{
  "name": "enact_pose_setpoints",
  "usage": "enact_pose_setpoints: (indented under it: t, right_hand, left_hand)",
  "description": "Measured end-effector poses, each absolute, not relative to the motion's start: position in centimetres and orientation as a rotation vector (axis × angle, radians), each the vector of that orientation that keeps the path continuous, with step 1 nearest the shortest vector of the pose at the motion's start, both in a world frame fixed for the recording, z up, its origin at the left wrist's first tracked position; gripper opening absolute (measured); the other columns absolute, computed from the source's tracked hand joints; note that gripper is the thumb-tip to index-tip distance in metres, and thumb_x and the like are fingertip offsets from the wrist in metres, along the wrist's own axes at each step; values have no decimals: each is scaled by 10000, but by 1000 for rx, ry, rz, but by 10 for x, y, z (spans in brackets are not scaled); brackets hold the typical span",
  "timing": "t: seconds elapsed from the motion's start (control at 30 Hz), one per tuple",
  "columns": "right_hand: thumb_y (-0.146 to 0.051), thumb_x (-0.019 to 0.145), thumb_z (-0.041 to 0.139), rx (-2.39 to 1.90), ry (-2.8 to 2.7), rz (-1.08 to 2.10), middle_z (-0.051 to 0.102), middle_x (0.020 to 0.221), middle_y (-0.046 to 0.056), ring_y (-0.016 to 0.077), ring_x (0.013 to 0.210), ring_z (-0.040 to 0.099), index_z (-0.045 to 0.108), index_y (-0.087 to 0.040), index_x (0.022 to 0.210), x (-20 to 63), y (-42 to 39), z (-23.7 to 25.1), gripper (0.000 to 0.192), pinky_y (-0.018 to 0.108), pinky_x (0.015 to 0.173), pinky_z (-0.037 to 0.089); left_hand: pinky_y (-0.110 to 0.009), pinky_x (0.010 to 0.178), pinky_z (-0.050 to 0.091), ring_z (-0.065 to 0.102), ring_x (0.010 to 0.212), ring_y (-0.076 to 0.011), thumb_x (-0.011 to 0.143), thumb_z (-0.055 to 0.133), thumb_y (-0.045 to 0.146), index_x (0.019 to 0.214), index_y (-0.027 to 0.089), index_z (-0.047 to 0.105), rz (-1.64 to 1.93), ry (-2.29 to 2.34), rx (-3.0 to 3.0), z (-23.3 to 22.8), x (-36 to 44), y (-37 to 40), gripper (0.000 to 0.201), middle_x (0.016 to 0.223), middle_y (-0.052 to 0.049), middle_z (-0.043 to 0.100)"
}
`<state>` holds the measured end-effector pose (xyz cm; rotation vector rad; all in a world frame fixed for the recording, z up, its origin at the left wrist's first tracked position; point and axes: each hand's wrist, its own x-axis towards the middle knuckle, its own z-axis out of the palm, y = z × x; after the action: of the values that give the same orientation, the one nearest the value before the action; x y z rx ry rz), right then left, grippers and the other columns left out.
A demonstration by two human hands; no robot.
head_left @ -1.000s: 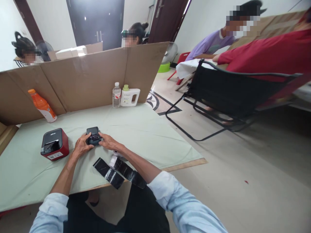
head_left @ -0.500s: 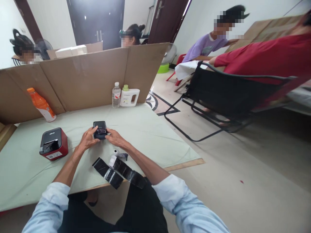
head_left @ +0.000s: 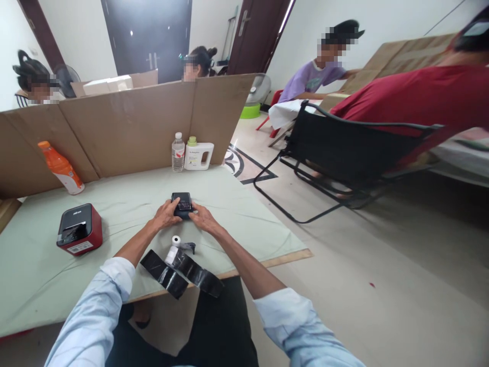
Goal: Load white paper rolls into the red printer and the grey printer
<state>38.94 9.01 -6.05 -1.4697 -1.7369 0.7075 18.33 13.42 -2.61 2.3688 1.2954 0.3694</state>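
Small black device (head_left: 182, 203) sits on the pale green table cover (head_left: 237, 214), mid-table, a little far of centre; both hands on it. Left hand (head_left: 165, 214) curled against its left side, fingers closed on the casing; right hand (head_left: 202, 218) pressed to its right near edge, fingers bent around it; lid seems raised, detail too small to tell.

Near of the hands: a small white paper roll (head_left: 174, 241) lying on the cover, just beside a strip of black glossy wrapping (head_left: 179, 272) that runs to the near table edge and hangs over it.

Left: red-and-black label printer (head_left: 79, 229), well apart from the hands; far left, orange drink bottle (head_left: 60, 166) tilted against the cardboard partition (head_left: 130, 127).

Far edge: clear water bottle (head_left: 178, 152) upright, touching or just beside a white jug with green cap (head_left: 198, 153).

Right, off the table: black folding chair (head_left: 351, 153); a person in a red top (head_left: 412, 97) behind it; others seated farther off.
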Motion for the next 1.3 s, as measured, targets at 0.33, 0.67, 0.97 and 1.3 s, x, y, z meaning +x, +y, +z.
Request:
enact_pose_setpoints:
  t: [0.33, 0.67, 0.97, 1.3]
  right_hand:
    - [-445, 820, 546, -1539, -1436, 644, 714, 1145, 159, 245, 804, 664, 641, -133, 1296, 383, 57, -100, 577, 448, 836, 574]
    - [-388, 889, 544, -1319, -1341, 374, 665, 1095, 144, 245, 894, 655, 682, -159, 1144, 344, 37, -34, 370, 388, 705, 589]
    - [-550, 829, 767, -778, -1879, 1392, 553, 1513, 164, 350, 1368, 547, 496, -219, 1531, 151, 35, 22, 822, 486, 1076, 516]
    - [-488, 765, 844, -564, -1954, 1548, 616, 1410, 127, 337, 1302, 584, 466, -189, 1507, 92, 45, 16, 884, 509, 1128, 456]
  left_hand:
    - [-499, 1211, 412, 499, 1455, -319, 817, 790, 298, 1484, 230, 560, 633, 1263, 2484, 22, 117, 88, 709, 1545, -149, 557]
    - [-536, 1107, 501, 569, 1356, -398, 715, 843, 464, 1405, 132, 618, 1238, 2230, 1567, 95, -123, -22, 798, 1452, -220, 600]
    - [-507, 1106, 500, 679, 1187, -347, 508, 964, 499, 1406, 144, 603, 1199, 1720, 1291, 50, -125, -26, 1031, 1255, -128, 741]
    - [-515, 1111, 516, 672, 1231, -335, 514, 970, 392, 1446, 159, 554, 1236, 1744, 1436, 49, -121, -29, 1046, 1303, -126, 721]
